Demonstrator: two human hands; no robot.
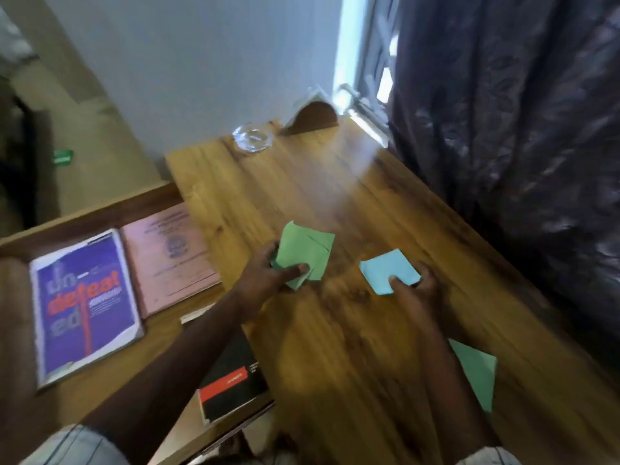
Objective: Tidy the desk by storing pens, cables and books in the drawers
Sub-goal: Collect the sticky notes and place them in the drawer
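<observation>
On the wooden desk (335, 203) my left hand (268, 268) pinches a few green paper sheets (307, 251) between thumb and fingers. To the right, my right hand (414, 288) pinches a light blue paper square (385, 268) that lies on the desk. Another green sheet (478, 370) lies near the desk's front right, partly under my right forearm. An open drawer (100, 213) at the left holds a purple book (85, 307), a pink booklet (174, 258) and a black-and-red book (231, 377).
A clear glass ashtray (252, 137) stands at the desk's far edge, beside a wooden holder with papers (312, 115). A dark patterned curtain (520, 146) hangs along the right side. The pale wall and a window frame lie behind the desk.
</observation>
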